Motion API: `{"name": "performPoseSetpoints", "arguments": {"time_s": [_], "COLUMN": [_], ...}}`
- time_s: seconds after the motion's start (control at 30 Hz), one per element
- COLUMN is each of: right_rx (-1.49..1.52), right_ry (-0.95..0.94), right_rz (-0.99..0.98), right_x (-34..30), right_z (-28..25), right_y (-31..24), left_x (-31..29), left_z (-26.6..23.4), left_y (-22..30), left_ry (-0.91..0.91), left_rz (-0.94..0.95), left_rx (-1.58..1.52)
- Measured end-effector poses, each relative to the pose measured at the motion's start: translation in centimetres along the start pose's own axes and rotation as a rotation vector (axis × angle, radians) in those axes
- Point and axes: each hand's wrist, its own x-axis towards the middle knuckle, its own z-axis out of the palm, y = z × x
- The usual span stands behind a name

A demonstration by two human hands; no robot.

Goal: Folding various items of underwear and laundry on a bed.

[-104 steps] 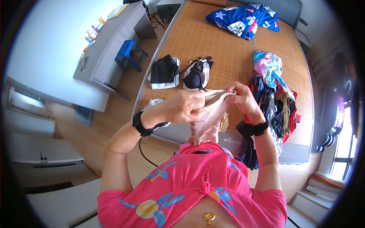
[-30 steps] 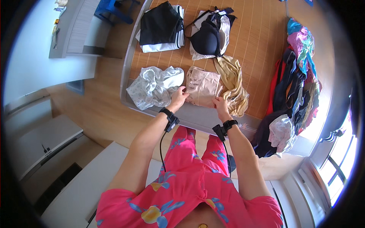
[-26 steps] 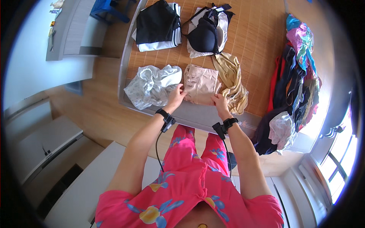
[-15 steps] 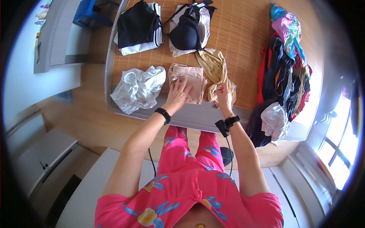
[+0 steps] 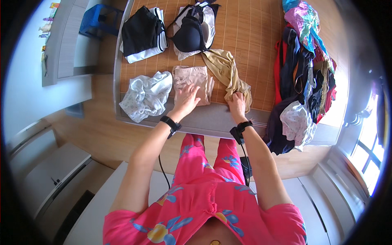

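Note:
A folded pale pink garment [image 5: 190, 74] lies near the front of the mat, and my left hand [image 5: 186, 100] rests on its lower part with the fingers spread. To its right, a tan-gold satiny garment [image 5: 222, 65] stretches in a loose, crumpled strip from the bra toward me. At that strip's near end, my right hand [image 5: 237, 107] has its fingers curled into the fabric. A rumpled white garment with a small print [image 5: 146, 96] sits left of the pink one. Behind them are a black bra [image 5: 189, 36] on pale garments and a folded black garment [image 5: 141, 32] on white cloth.
A long heap of mixed clothes [image 5: 304, 77] lies along the right side of the bamboo mat [image 5: 255, 49], reaching the grey front edge [image 5: 212, 120]. A blue stool [image 5: 100, 20] stands on the floor at far left. Cables hang from both wrist straps.
The view has shifted slightly. My right hand has changed its hold on the gold garment, whose bunched near end now lies more drawn out. My left hand stays on the pink garment.

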Motion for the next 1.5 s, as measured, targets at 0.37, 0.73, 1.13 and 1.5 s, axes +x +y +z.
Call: {"name": "performPoseSetpoints", "arguments": {"time_s": [0.37, 0.73, 1.13, 1.5], "right_rx": [1.392, 1.272, 0.813, 0.749], "right_ry": [-0.44, -0.584, -0.285, 0.087], "right_rz": [-0.212, -0.372, -0.719, -0.973], "right_x": [-14.4, -21.3, -24.5, -22.9], "right_z": [-20.9, -28.3, -31.2, -30.2], "right_y": [-17.6, -20.9, -22.6, -24.1], "left_x": [-0.9, -4.3, -6.4, -9.2], "left_z": [-15.9, -22.8, -25.8, -28.4], "left_y": [20.5, 32.5, 34.9, 29.8], "left_ry": [0.452, 0.092, 0.19, -0.176], "left_rz": [0.411, 0.555, 0.467, 0.169], "left_rx": [-0.375, -0.794, -0.709, -0.766]}}
